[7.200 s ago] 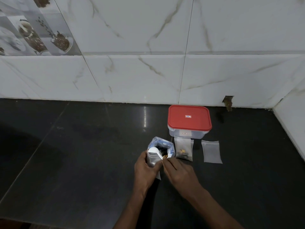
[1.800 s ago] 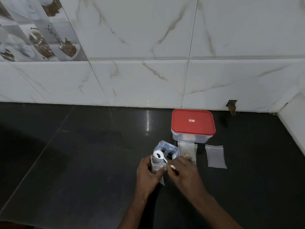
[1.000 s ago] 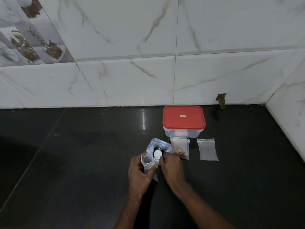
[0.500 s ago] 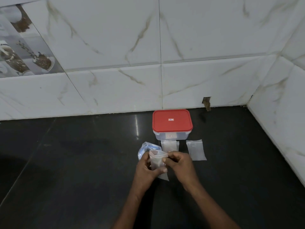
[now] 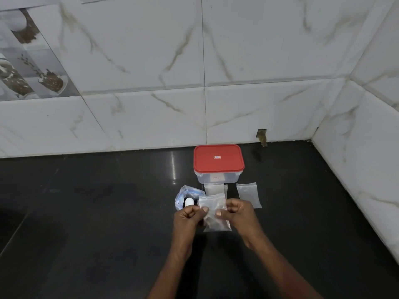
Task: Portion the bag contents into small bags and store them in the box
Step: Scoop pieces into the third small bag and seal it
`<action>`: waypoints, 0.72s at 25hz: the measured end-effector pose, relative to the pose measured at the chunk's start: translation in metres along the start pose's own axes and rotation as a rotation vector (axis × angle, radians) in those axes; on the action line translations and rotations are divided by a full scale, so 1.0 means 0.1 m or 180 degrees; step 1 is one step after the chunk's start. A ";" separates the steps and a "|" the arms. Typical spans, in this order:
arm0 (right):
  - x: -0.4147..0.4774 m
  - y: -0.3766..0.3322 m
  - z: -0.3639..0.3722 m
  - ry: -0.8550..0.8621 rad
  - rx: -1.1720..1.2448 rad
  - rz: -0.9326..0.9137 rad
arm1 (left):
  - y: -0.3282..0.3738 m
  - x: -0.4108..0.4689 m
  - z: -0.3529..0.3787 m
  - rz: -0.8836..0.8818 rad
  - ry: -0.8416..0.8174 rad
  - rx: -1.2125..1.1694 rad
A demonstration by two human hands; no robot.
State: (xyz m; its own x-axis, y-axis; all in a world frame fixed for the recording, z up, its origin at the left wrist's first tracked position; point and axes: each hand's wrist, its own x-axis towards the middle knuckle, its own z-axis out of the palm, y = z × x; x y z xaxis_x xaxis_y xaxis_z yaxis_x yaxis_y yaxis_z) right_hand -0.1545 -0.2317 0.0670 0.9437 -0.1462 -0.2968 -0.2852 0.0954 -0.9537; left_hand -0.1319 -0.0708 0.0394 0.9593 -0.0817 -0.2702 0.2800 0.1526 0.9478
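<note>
Between my two hands I hold a small clear bag [image 5: 212,207] with dark contents at its bottom. My left hand [image 5: 187,219] pinches its left edge and my right hand [image 5: 238,214] pinches its right edge. Just behind my left hand stands the open large bag [image 5: 183,196] with a white spoon [image 5: 189,201] inside it. Another small bag [image 5: 214,188] leans against the clear box with a red lid [image 5: 218,160]. An empty small bag [image 5: 248,194] lies flat to the right.
Everything sits on a black countertop [image 5: 97,212]. A white marble-tiled wall [image 5: 194,93] runs along the back, and a side wall [image 5: 367,158] closes the right. A small hole [image 5: 261,135] shows in the tiles behind the box.
My right hand left the spoon in the large bag and took the small bag's right edge. Both hands brought the small bag rightward, in front of me.
</note>
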 end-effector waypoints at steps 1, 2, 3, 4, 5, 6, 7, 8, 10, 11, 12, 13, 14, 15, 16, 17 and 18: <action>-0.02 0.00 -0.02 0.0039 0.0077 -0.0011 | 0.00 -0.01 0.00 -0.0011 -0.0007 -0.0027; -0.04 -0.01 -0.04 0.0042 0.0183 -0.0032 | 0.01 -0.03 -0.01 -0.0019 -0.0023 -0.0009; -0.04 -0.01 -0.04 0.0011 0.0291 -0.0074 | 0.03 -0.04 -0.01 -0.0038 -0.0047 0.0021; -0.04 -0.01 -0.04 0.0007 0.0377 -0.0104 | 0.04 -0.04 -0.02 -0.0071 -0.0069 0.0072; -0.03 -0.01 -0.03 0.0044 0.0416 -0.0129 | 0.04 -0.05 -0.02 -0.0108 -0.0100 0.0102; -0.01 0.00 -0.02 0.0111 0.0410 -0.0144 | 0.04 -0.05 -0.01 -0.0140 -0.0135 0.0106; 0.01 0.01 -0.01 0.0175 0.0386 -0.0148 | 0.05 -0.06 0.00 -0.0165 -0.0175 0.0074; 0.03 0.02 0.00 0.0217 0.0357 -0.0141 | 0.07 -0.05 0.01 -0.0178 -0.0195 0.0027; 0.05 0.03 -0.01 0.0252 0.0287 -0.0122 | 0.09 -0.01 0.03 -0.0169 -0.0149 -0.0021; 0.06 0.03 -0.01 0.0248 0.0293 -0.0109 | 0.10 0.01 0.04 -0.0163 -0.0127 -0.0005; 0.07 0.03 -0.02 0.0225 0.0335 -0.0082 | 0.09 0.03 0.05 -0.0174 -0.0127 0.0018; 0.08 0.03 -0.01 0.0186 0.0364 -0.0053 | 0.09 0.04 0.06 -0.0184 -0.0150 0.0014; 0.08 0.04 0.00 0.0152 0.0346 -0.0039 | 0.09 0.04 0.08 -0.0210 -0.0178 0.0022; 0.10 0.05 0.01 0.0157 0.0285 -0.0045 | 0.09 0.04 0.10 -0.0238 -0.0209 0.0023; 0.11 0.06 0.02 0.0179 0.0229 -0.0048 | 0.09 0.04 0.12 -0.0265 -0.0233 0.0027; 0.13 0.07 0.02 0.0201 0.0193 -0.0033 | 0.11 0.04 0.14 -0.0322 -0.0236 0.0033; 0.14 0.05 0.01 0.0200 0.0175 0.0012 | 0.13 0.04 0.16 -0.0370 -0.0216 0.0049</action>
State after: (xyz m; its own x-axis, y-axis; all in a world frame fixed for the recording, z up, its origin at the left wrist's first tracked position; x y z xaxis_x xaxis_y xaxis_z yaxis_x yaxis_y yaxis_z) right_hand -0.1428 -0.2321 0.0578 0.9298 -0.2070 -0.3044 -0.2774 0.1496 -0.9490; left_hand -0.1253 -0.0849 0.0535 0.9157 -0.1645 -0.3667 0.3879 0.1232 0.9134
